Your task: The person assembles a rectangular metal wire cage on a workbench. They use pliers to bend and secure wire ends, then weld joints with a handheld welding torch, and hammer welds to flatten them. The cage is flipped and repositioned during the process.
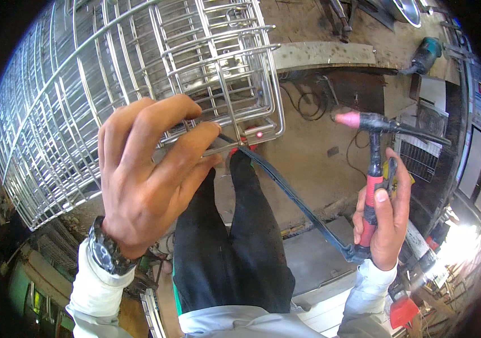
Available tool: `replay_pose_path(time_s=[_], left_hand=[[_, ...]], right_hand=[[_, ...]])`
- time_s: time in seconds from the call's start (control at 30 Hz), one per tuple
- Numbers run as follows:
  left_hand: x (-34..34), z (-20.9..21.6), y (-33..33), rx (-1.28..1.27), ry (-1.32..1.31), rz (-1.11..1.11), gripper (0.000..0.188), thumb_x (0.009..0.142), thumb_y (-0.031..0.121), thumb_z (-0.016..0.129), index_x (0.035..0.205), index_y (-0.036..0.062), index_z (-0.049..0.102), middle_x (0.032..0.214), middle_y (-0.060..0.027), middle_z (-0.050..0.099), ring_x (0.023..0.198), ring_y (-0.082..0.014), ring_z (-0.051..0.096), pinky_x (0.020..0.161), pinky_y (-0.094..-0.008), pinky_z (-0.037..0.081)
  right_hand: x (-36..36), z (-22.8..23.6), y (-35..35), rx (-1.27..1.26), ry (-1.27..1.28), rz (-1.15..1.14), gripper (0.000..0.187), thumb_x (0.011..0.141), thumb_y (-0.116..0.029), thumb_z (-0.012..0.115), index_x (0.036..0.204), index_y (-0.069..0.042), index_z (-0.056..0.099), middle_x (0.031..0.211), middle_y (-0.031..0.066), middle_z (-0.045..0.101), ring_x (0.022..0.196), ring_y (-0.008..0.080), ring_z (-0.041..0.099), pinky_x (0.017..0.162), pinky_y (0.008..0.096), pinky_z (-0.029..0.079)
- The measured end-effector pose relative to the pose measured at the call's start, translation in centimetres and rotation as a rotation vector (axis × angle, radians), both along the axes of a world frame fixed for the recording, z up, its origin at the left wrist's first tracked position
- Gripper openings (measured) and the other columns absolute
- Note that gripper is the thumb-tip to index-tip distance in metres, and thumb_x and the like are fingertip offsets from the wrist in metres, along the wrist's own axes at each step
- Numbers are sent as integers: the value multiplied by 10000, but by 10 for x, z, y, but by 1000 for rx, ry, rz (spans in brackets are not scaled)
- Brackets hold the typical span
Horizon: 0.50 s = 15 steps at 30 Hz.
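A shiny metal wire rack [139, 62], made of many crossing rods, fills the upper left. My left hand [150, 152], with a dark watch on its wrist, curls its fingers over the rods near the rack's lower corner; its fingertips are partly hidden. Upright in my right hand [387, 214] is a welding torch [371, 194] with a red and black handle and a pink nozzle pointing left, toward the rack but apart from it. From the handle's bottom a dark cable [302, 205] runs up to the left, passing below the rack's corner.
My legs in black trousers [229, 248] are below the rack. On the worktop [308, 28] at the top lies a teal power tool [426, 54]. Thin cables lie on the floor [308, 152]. A bright light [463, 245] glares at right, above a red object [402, 312].
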<state>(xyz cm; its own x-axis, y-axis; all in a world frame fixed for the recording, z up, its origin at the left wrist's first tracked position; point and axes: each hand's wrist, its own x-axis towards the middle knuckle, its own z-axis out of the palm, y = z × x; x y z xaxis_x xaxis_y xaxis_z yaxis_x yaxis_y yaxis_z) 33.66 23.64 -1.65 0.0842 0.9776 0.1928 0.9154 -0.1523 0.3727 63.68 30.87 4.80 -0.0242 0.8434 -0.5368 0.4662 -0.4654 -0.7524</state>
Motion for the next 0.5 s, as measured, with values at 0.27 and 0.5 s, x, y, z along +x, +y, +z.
replay_pose_path(time_s=[0.27,0.5], left_hand=[[33,25,71,26,-39,-162,265,632,88,813,885,40,754,905,-49,679,925,-270,591,839,-447,442],[11,11,13,-21,-106,1,306,553,38,814,842,77,722,862,-19,662,901,-260,602,839,-431,448]], right_hand=[[67,-4,56,-115,86,46,645,1025,-304,554,1555,-43,295,733,52,560,438,96,447,400,239,352],[59,-28,10,-159,105,36,621,1033,-314,554,1558,-84,317,740,41,551,456,85,464,400,231,361]])
